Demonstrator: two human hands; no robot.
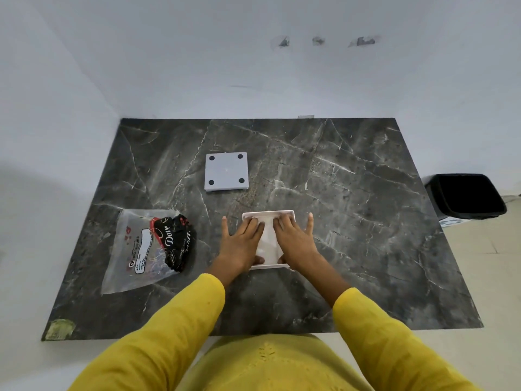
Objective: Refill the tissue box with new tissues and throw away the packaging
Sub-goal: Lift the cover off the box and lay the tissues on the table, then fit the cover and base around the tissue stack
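A white open tissue box sits upside down near the middle of the dark marble table. White tissues fill it. My left hand and my right hand lie flat on the tissues, fingers spread, pressing down side by side. The box's white bottom panel, with dark round feet at its corners, lies apart farther back. The empty clear plastic tissue packaging with a black "Dove" printed part lies at the left of the table.
A black waste bin stands on the floor just past the table's right edge. White walls close off the back and left. A greenish patch marks the table's near left corner.
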